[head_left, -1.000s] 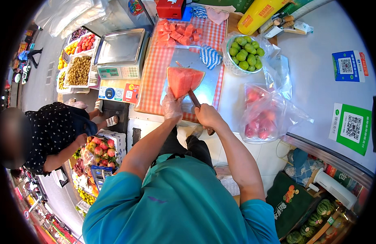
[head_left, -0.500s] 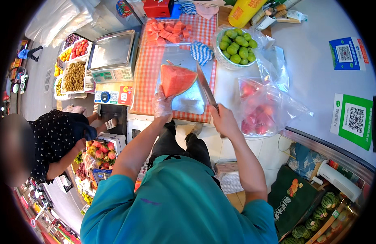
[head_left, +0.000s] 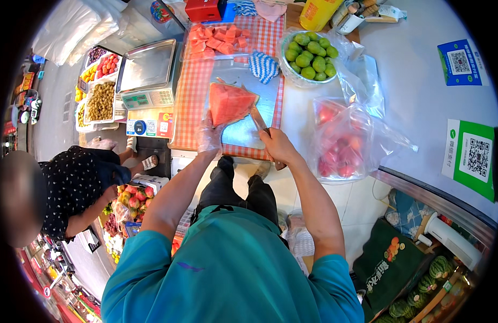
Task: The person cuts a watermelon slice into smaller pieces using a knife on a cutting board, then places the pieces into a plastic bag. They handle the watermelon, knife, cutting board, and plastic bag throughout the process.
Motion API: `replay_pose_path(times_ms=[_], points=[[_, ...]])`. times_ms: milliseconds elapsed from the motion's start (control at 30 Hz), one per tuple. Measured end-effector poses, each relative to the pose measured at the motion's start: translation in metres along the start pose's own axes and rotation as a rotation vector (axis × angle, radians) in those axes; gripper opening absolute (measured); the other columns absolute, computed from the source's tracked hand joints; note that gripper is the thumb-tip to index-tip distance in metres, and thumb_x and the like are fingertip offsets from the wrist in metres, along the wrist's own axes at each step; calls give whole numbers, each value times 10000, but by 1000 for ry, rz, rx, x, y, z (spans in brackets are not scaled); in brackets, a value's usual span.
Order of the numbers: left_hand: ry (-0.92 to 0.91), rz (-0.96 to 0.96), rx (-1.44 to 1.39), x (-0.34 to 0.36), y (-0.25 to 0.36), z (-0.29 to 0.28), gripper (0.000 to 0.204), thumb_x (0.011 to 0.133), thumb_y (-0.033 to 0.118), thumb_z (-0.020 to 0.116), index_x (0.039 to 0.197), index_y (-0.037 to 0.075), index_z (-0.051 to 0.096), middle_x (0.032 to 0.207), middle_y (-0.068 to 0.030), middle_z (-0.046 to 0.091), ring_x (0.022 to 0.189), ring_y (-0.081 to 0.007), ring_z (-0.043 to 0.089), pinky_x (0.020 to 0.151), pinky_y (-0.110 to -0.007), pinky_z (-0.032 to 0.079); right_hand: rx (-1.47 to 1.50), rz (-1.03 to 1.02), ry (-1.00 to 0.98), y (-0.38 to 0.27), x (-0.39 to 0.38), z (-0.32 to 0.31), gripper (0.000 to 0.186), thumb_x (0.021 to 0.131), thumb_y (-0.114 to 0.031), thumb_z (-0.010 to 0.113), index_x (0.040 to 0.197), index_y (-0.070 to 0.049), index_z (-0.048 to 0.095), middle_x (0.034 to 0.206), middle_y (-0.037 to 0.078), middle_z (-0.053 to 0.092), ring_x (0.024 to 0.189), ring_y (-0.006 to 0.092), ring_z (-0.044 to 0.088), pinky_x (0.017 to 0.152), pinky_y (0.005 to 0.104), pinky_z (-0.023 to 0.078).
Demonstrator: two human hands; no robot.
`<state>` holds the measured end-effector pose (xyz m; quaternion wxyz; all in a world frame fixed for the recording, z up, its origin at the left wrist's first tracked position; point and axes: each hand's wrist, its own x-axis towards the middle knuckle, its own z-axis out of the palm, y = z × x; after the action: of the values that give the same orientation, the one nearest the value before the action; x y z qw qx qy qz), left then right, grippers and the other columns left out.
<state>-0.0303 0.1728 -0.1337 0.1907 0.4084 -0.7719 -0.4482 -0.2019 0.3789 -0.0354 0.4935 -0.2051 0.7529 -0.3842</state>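
A wedge of red watermelon (head_left: 230,104) lies on the metal cutting board (head_left: 266,102). My left hand (head_left: 209,135), in a clear plastic glove, grips its near left side. My bare right hand (head_left: 281,146) is closed around the handle of a kitchen knife (head_left: 259,119). The blade slants up to the left, with its front part against the wedge's right edge; whether it has entered the flesh I cannot tell. Beyond the board sit cut watermelon chunks (head_left: 221,39) in a clear tray. A blue-and-white striped cloth (head_left: 264,67) rests at the board's far right.
A weighing scale (head_left: 146,70) stands left of the checkered cloth (head_left: 192,107). To the right are a bowl of green fruit (head_left: 311,56) and a clear bag of red fruit (head_left: 340,148). A person in dotted clothing (head_left: 71,188) is at the left, near fruit crates (head_left: 101,101).
My right hand has moved left and nearer to me, bringing the knife from beside the wedge to its right edge. My left hand keeps hold of the watermelon.
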Motion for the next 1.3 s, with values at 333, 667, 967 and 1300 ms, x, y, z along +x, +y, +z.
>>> replay_pose_path(times_ms=[333,667,967,1300], points=[[-41,4,165,-1,32,-12,618,861,138,783,1402,15,513,1138,-230,682,994,-350,699,829,-409,555,163,112,-169,8,-9,18,389,1022,-323,510,851,23,553,595,88,557,434,189,545,449,373,435],[-131,-130,-191,-5,57,-31,593,935,65,699,1471,25,452,1087,-85,665,947,-143,656,791,-309,553,367,165,-272,17,-14,28,357,1045,-333,480,999,13,556,572,48,514,400,150,472,415,324,377],[-279,-501,-654,5,52,-54,481,981,151,644,1434,50,522,980,-10,648,798,-108,597,713,-246,490,517,231,-277,6,-18,28,325,1046,-317,490,974,-8,563,555,51,504,395,152,458,399,300,354],[-423,-813,-941,31,56,-49,517,922,72,662,1386,130,443,1239,-144,627,1089,-280,651,721,-623,619,456,238,-242,0,-18,40,276,1061,-329,481,977,-72,533,565,52,522,392,140,478,380,285,385]])
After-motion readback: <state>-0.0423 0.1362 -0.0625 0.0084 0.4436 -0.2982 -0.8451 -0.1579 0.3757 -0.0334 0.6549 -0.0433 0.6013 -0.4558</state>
